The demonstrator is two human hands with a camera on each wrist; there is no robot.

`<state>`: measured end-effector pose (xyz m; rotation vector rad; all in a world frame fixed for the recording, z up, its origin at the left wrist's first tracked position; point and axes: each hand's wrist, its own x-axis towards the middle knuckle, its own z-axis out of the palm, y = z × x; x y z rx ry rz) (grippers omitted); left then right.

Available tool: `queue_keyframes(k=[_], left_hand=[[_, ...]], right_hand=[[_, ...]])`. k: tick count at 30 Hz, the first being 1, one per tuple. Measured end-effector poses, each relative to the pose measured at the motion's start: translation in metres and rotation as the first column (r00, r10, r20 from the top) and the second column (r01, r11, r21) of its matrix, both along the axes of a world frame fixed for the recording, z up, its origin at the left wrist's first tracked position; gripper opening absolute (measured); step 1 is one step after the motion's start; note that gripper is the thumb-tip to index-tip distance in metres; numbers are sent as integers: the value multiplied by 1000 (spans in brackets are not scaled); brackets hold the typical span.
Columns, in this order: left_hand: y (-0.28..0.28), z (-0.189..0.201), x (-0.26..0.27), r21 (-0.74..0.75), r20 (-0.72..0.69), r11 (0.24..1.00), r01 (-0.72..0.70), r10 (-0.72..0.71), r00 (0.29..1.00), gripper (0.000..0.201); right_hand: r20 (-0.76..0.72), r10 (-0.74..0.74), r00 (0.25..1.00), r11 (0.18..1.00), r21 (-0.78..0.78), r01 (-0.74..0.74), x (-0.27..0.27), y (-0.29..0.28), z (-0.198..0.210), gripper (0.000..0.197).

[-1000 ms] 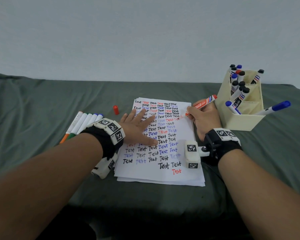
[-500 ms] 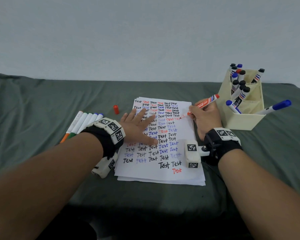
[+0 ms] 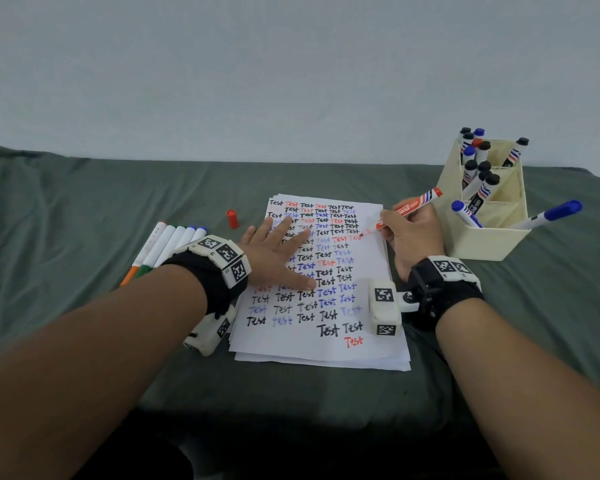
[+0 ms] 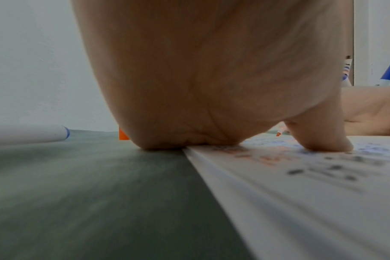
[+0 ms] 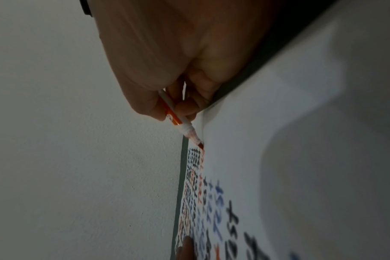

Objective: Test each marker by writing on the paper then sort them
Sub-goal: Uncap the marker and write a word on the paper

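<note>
Crowding the right side of the green cloth (image 3: 84, 220), a cream organiser (image 3: 489, 237) stands just beside the paper (image 3: 326, 351), its compartments packed with capped markers; one blue-capped marker (image 3: 548, 216) leans out over its right rim and another blue-capped one (image 3: 466, 213) sticks out of the front compartment. Left of the sheet, a row of white pens (image 3: 167, 245) lies side by side, partly hidden by the left wrist, and a loose red cap (image 3: 232, 218) stands upright between that row and the paper's top edge. The left hand (image 3: 274, 252) lies flat on the paper with fingers spread and straight, covering several written words and holding nothing; the left wrist view shows its palm heel at the sheet's left edge (image 4: 278, 193). The right hand (image 3: 411, 233) pinches the red marker (image 3: 409, 211), fingers curled round its barrel close to the tip. The marker's long axis runs diagonally, its rear end raised up and to the right toward the organiser, its tip pointing down and left. In the right wrist view the tip of the marker (image 5: 189, 133) touches the paper (image 5: 278, 140) at the end of a red word, near the sheet's right edge, in the upper rows of "Test" writing.
</note>
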<state>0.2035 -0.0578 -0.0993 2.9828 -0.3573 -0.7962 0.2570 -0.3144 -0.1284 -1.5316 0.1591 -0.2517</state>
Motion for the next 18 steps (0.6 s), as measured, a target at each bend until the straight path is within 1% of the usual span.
queue_keyframes(k=[4,7,10,13,16,18], left_hand=[[0,-1,0,0,5,1000,2,-2,1000,110],[0,-2,1,-4,12,1000,5,-5,1000,110],[1,-4,2,-12,21,1000,6,-6,1000,110],[2,-7,3,-19,32,1000,4,-4,999,110],[4,-9,5,-26,47,1000,8,-6,999,112],[5,-9,6,-26,72,1000,15,-14,997,113]], right_hand=[[35,-5,999,978,207,-2,-2,3,2,20],[57,18,998,954,299,-34,-9,7,7,21],[93,87,992,941,318,-112,-17,7,8,18],[125,145,982,945,278,-175,-21,3,5,18],[95,196,976,944,252,-214,-22,2,7,11],[58,227,972,925,300,-234,-23,2,10,3]])
